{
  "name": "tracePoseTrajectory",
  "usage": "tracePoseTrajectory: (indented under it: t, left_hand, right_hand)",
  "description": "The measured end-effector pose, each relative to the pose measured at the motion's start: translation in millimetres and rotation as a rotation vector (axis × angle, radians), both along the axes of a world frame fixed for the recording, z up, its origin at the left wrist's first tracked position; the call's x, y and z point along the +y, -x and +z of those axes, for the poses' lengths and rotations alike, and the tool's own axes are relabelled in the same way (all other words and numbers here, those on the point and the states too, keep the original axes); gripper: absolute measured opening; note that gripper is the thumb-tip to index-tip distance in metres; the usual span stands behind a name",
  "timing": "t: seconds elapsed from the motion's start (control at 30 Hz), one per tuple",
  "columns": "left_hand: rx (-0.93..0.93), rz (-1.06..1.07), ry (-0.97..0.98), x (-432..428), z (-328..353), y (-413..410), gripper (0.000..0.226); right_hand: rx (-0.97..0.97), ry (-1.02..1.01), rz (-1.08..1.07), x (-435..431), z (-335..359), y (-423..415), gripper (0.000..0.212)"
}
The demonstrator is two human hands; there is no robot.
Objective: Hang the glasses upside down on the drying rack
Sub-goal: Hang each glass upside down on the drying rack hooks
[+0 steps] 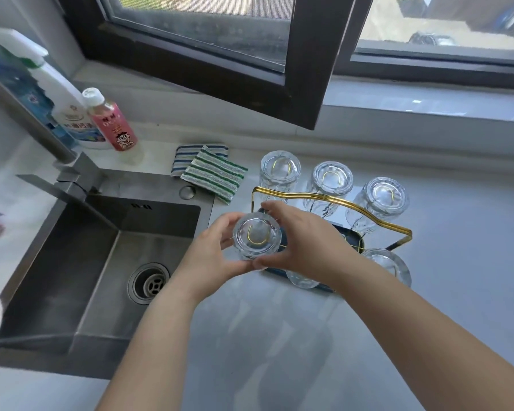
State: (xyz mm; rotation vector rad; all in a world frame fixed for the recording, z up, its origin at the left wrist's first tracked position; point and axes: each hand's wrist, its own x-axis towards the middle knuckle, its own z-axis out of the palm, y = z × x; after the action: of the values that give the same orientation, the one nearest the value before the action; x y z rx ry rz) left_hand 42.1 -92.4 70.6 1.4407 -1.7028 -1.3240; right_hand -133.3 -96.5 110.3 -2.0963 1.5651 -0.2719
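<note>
A gold-wire drying rack with a dark blue tray stands on the grey counter. Three clear glasses hang upside down along its far side, at the left, the middle and the right. Two more inverted glasses sit on the near side, one at the right and one partly hidden under my right wrist. An upside-down glass sits over a gold prong at the rack's near left corner. My left hand and my right hand both hold this glass by its sides.
A steel sink with a drain and a square faucet lies to the left. Two striped cloths lie behind the rack. Detergent bottles and a pink drink bottle stand at the back left. A dark window frame overhangs the counter.
</note>
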Motion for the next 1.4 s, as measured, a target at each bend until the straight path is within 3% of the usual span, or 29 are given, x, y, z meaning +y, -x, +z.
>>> tracePoseTrajectory:
  t: [0.1, 0.23, 0.33, 0.47, 0.7, 0.8, 1.4]
  left_hand:
    - [-0.025, -0.006, -0.005, 1.6, 0.3, 0.2, 0.067]
    - [-0.173, -0.034, 0.032, 6.4, 6.7, -0.1, 0.098]
    - [-0.323, -0.069, 0.263, 13.2, 23.0, 7.0, 0.105]
    - [-0.35, -0.218, 0.502, 24.8, 39.5, 34.8, 0.096]
    - [-0.629, -0.351, 0.436, 6.9, 38.6, 65.7, 0.093]
    - [-0.682, -0.374, 0.46, 1.0, 39.1, 71.1, 0.081]
    - [-0.625, -0.351, 0.436, -4.5, 40.3, 72.6, 0.069]
  right_hand:
    - [0.001, -0.006, 0.019, 1.1, 0.5, 1.9, 0.089]
    - [-0.018, -0.031, 0.024, 8.9, 8.7, 23.8, 0.089]
    - [-0.066, -0.06, -0.03, 21.3, 15.5, 52.0, 0.087]
    - [-0.047, -0.042, -0.085, 34.3, 16.5, 72.0, 0.089]
    - [0.03, -0.059, -0.114, 35.9, 4.8, 68.5, 0.089]
    - [-0.001, -0.07, -0.134, 35.7, 3.9, 69.4, 0.09]
    - [-0.105, -0.084, -0.179, 37.8, 0.2, 73.5, 0.093]
